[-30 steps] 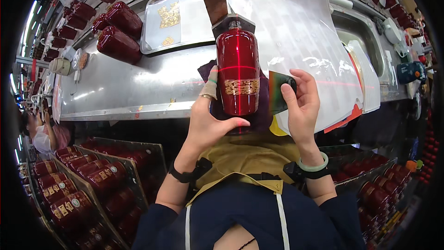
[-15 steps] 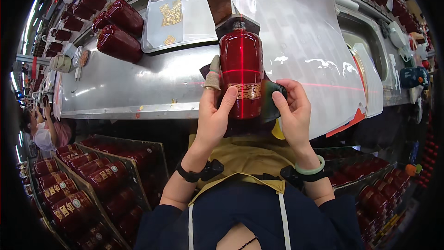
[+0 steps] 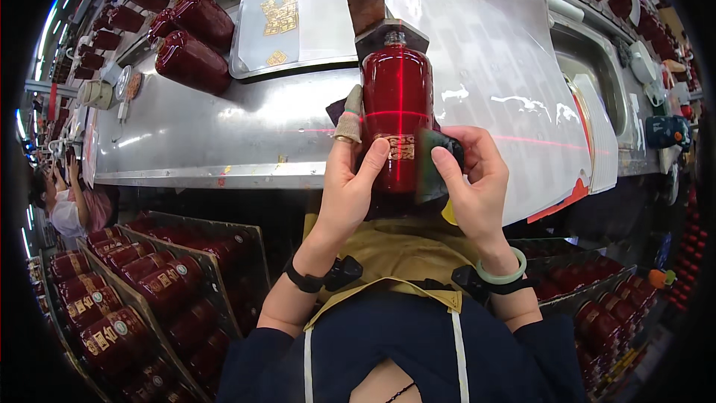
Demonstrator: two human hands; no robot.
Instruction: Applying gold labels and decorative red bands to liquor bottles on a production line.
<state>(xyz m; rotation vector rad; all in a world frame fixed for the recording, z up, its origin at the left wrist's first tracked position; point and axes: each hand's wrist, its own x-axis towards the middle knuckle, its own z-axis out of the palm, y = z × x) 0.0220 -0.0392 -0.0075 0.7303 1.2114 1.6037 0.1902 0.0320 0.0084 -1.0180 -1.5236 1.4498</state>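
Note:
A dark red glossy bottle (image 3: 397,89) lies with its neck pointing away from me, against a metal bracket (image 3: 391,32). A red laser cross falls on its body, and a gold lettered decal (image 3: 403,148) sits near its base. My left hand (image 3: 347,183) grips the left side, its thumb at the decal's left end and a fabric finger cover (image 3: 350,116) on one finger. In my right hand (image 3: 477,179), between thumb and fingers, is a dark green translucent flat scraper (image 3: 431,168), held against the bottle's right side by the decal. The bottle's underside is hidden.
Several red bottles (image 3: 192,63) lie on the metal table (image 3: 171,134) at left. A tray (image 3: 246,52) there holds gold decals (image 3: 280,15). White plastic sheeting (image 3: 492,67) covers the right side, before a sink (image 3: 600,67). Crates of bottles (image 3: 149,283) stand below; another person (image 3: 71,205) is far left.
The scraper has moved left relative to the bottle and now overlaps its right edge beside the decal. Less of the decal shows. The whole view has shifted slightly.

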